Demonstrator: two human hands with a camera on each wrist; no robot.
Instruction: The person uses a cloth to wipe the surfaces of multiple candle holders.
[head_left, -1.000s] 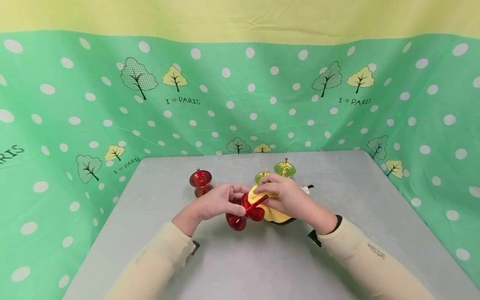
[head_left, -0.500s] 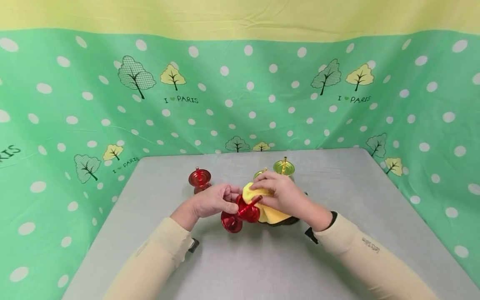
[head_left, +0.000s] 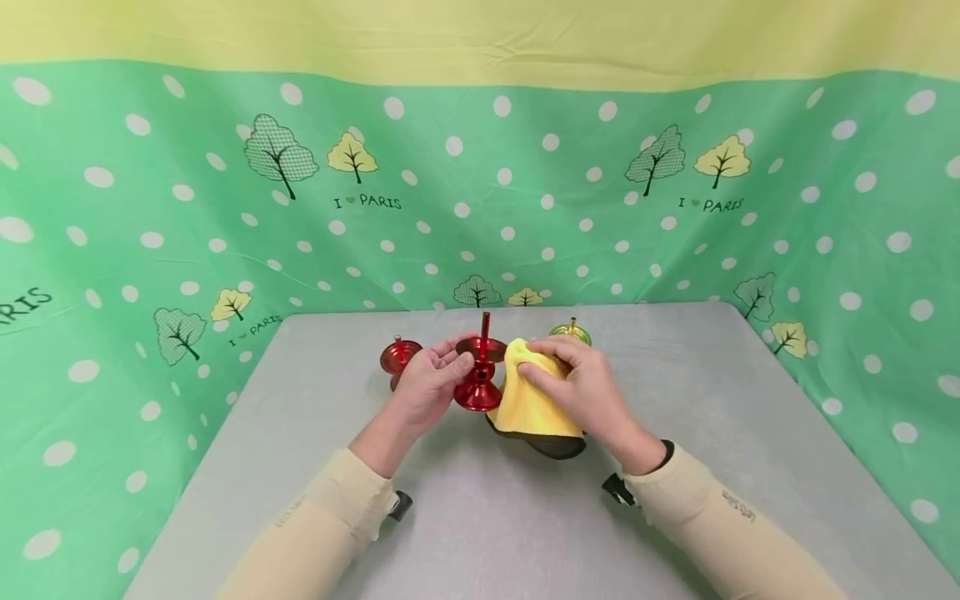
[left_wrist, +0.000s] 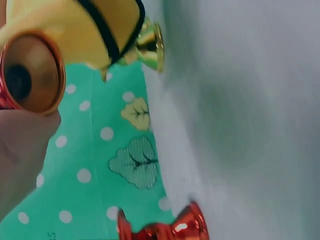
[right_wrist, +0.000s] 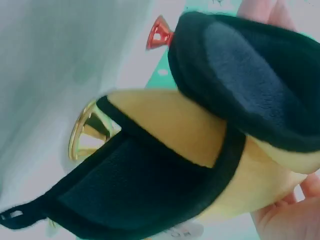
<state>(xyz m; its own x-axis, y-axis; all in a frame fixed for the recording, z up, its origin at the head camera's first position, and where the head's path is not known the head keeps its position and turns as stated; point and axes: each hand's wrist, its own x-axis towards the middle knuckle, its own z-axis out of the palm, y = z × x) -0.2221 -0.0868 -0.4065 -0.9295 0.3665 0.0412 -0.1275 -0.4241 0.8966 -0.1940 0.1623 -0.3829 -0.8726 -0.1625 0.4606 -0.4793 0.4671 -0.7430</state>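
Observation:
My left hand (head_left: 423,387) holds a shiny red candle holder (head_left: 477,393) upright above the table, a thin spike rising from its dish. In the left wrist view, the candle holder's round hollow base (left_wrist: 42,90) faces the camera. My right hand (head_left: 588,383) pinches a yellow cloth (head_left: 528,404) with black edging, bunched at the top and hanging down right beside the holder. Seen from the right wrist, the cloth (right_wrist: 165,120) shows dark, pocket-like flaps and a loop at one corner. Whether the cloth touches the holder is unclear.
A second red candle holder (head_left: 400,355) stands on the grey table (head_left: 480,517), behind my left hand. A gold-green candle holder (head_left: 572,332) stands behind my right hand; the cloth and hands hide what lies between. Green dotted fabric (head_left: 480,250) hangs around the table.
The red candle holder has gone from tilted to upright and lifted slightly, with my left hand turning. My right hand has drawn the cloth up, so it now hangs beside the holder.

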